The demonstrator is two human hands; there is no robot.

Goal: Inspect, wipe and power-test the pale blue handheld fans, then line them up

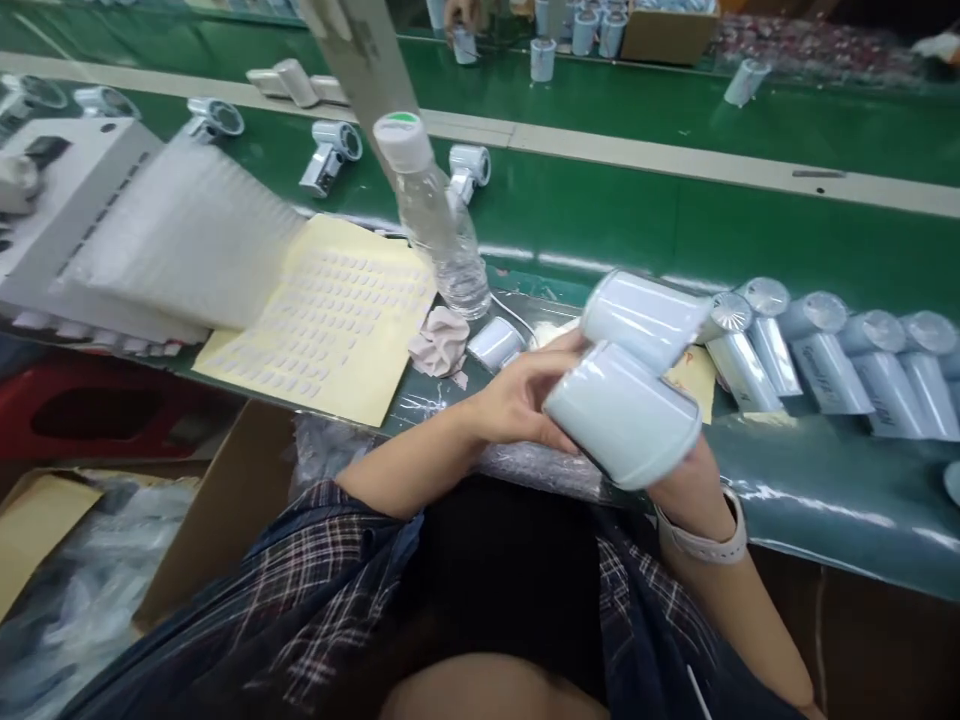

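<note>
Two glossy light-blue cylindrical casings are held together in front of me, an upper casing and a lower casing, both tilted. My left hand grips them from the left, its fingers toward the upper one and its thumb along the lower one. From the right, my right hand holds the lower casing, with most of its fingers hidden behind it. Just left of the casings, a smaller light-blue cylinder lies on the bench beside a crumpled pinkish paper.
A clear bottle stands behind a yellow sticker sheet. Wrapped light-blue devices line the right. Handheld fans sit on the green conveyor. A co-worker's hand touches a cylinder opposite. An open carton is lower left.
</note>
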